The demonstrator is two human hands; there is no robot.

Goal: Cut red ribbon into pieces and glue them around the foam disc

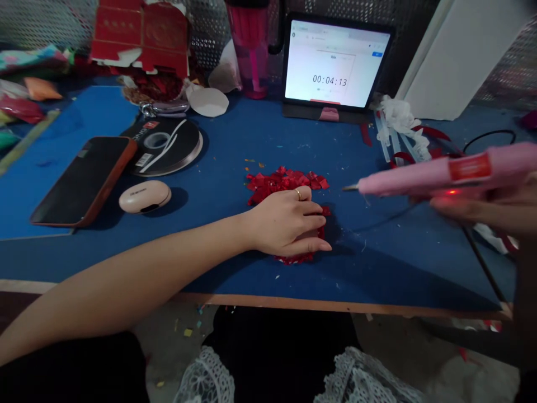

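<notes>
A tablet (335, 64) is showing big numbers, 00:04:13, on a white screen. A small word above them looks like "Vela". A ribbon spool (161, 146) and a pink glue gun (419, 180) are showing labels too, but those words are too small or blurry to read.

Blue desk (268, 137), wooden edge (335, 304); perforated metal wall (507, 67) behind; scrap-strewn floor (168, 341)
</notes>
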